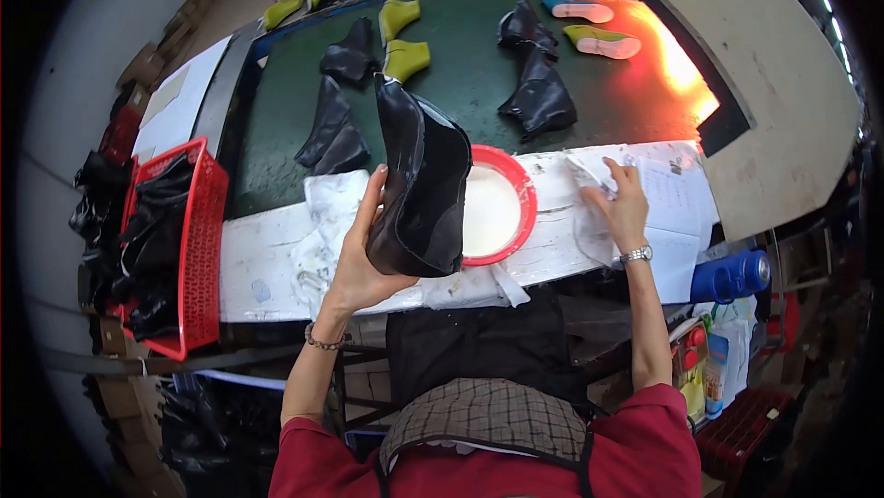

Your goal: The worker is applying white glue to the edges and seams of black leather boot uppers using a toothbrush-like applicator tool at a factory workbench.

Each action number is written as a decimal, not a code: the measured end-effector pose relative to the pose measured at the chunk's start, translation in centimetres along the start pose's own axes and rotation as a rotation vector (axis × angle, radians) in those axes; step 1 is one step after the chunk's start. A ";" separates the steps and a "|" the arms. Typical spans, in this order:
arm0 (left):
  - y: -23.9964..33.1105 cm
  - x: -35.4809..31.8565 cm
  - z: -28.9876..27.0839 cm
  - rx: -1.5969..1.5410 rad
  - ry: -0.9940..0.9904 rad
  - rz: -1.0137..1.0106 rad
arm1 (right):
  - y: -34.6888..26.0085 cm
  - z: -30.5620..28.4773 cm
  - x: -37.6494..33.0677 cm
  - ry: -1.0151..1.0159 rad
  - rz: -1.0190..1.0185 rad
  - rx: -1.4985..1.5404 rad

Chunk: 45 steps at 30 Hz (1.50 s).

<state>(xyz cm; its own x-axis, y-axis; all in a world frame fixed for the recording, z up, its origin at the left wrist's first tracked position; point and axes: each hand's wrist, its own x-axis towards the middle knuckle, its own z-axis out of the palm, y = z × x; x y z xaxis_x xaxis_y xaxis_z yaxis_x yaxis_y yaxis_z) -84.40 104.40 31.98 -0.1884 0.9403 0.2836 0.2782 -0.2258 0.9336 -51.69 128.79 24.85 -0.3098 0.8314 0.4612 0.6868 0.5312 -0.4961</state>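
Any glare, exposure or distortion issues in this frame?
Head view: an orange-white glow burns out the right end of the green belt; head view: the black boot in the left hand has glossy highlights, its interior nearly black; head view: fisheye curvature bends edges toward the rim, corners fall dark.

The white table (pixel 559 226) carries 1 red bowl (pixel 527 208) and papers (pixel 667 240); on the green belt (pixel 451 84) lie black boot uppers (pixel 541 100).
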 end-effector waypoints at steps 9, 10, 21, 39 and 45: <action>0.0 -1.5 -1.2 0.513 0.128 0.119 | -14.6 -3.3 -0.5 -0.313 -0.189 0.698; 0.1 -1.6 -1.2 0.512 0.123 0.124 | -15.0 -3.1 -0.6 -0.307 -0.187 0.696; 1.0 -3.2 -1.2 0.457 -0.047 0.303 | -13.4 -1.3 3.9 -0.154 -0.255 0.517; -0.3 -0.2 -1.0 0.471 0.258 0.331 | -14.9 -2.6 -0.8 -0.261 -0.473 0.653; -1.2 0.2 -1.4 0.665 0.375 0.435 | -15.9 -3.1 -1.6 -0.364 -0.413 0.692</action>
<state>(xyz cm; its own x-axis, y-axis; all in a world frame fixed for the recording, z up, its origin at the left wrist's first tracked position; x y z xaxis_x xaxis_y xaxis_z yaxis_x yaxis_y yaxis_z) -86.06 104.49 31.23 -0.2025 0.6336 0.7467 0.8664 -0.2396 0.4382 -60.08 118.54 34.24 -0.7162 0.4893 0.4977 -0.0417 0.6818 -0.7303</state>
